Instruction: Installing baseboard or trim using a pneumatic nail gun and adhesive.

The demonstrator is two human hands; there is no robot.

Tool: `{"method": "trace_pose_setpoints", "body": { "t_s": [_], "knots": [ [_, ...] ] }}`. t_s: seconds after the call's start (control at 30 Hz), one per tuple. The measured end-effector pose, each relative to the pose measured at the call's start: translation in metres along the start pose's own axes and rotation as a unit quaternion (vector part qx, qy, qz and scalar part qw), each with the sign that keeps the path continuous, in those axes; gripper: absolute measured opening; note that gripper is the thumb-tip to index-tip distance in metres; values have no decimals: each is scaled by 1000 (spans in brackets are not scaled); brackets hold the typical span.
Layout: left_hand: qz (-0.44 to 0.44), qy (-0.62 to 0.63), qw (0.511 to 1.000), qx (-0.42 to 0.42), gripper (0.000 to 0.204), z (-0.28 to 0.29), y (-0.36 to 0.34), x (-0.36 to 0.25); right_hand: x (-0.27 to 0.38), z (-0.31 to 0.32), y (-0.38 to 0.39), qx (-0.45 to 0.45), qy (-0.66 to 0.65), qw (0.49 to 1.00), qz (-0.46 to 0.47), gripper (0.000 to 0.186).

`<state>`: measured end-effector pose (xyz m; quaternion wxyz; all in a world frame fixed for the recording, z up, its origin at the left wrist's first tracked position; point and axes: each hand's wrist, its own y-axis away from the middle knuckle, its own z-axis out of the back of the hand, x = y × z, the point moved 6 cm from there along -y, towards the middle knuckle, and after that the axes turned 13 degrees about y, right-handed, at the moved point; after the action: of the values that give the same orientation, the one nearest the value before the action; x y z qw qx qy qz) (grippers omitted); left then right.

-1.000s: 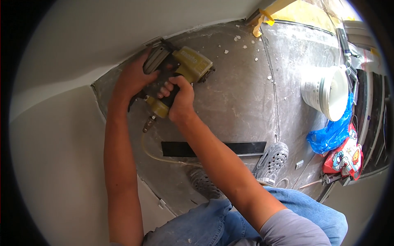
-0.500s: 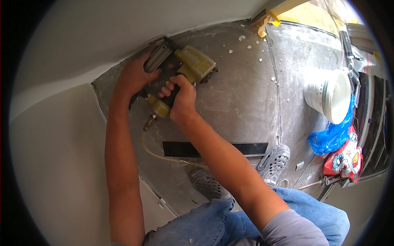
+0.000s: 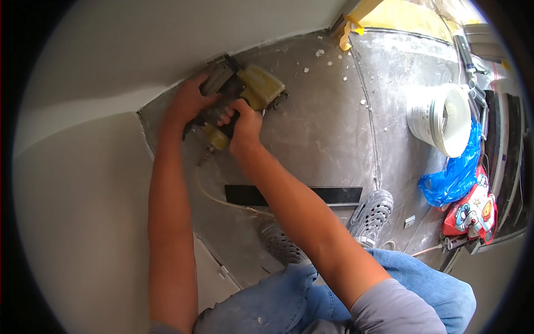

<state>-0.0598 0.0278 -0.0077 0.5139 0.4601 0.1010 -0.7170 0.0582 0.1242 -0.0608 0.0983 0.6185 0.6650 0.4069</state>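
A yellow and black pneumatic nail gun (image 3: 260, 88) is held low over the floor, its nose close to the foot of the wall. My right hand (image 3: 245, 123) wraps around its dark handle, fingers curled. With my left hand (image 3: 192, 100) I grip the gun's magazine; some of those fingers are hidden behind it. A pale air hose (image 3: 207, 192) runs from the fitting at the handle's end toward my feet. Below the gun, a long black strip (image 3: 336, 196) lies on the floor, partly covered by my right forearm.
Grey floor (image 3: 311, 133) with scattered white crumbs meets pale walls (image 3: 83, 183) at the left and top. To the right a white bucket (image 3: 434, 119) lies tipped, beside a blue plastic bag (image 3: 453, 181) and a red patterned bag (image 3: 473, 214). My grey clogs (image 3: 372, 214) stand near the strip.
The view has shifted slightly. Both hands keep hold of the nail gun, which stays at the foot of the wall; its lower parts look a little blurred now.
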Motion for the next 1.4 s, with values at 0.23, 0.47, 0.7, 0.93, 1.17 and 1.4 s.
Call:
{"method": "trace_pose_setpoints", "body": {
  "t_s": [0.23, 0.47, 0.7, 0.93, 1.17, 1.4],
  "knots": [
    [49, -35, 998, 15, 71, -31, 33, -34, 31, 30, 33, 12, 9, 999, -40, 8],
    [163, 105, 978, -73, 51, -50, 30, 8, 81, 76, 89, 21, 43, 997, -68, 17],
    [2, -133, 948, -288, 50, -5, -11, 22, 142, 94, 122, 10, 193, 979, -70, 47],
    [64, -159, 934, -313, 57, -12, -18, 22, 189, 110, 129, -18, 282, 959, -30, 41],
    [18, -149, 938, -314, 55, -21, -4, 28, 187, 86, 116, 112, 145, 980, -83, 30],
    [120, 327, 915, -203, 47, -45, 58, 43, 158, 7, 106, 172, 562, 807, -54, 17]
  ]
}}
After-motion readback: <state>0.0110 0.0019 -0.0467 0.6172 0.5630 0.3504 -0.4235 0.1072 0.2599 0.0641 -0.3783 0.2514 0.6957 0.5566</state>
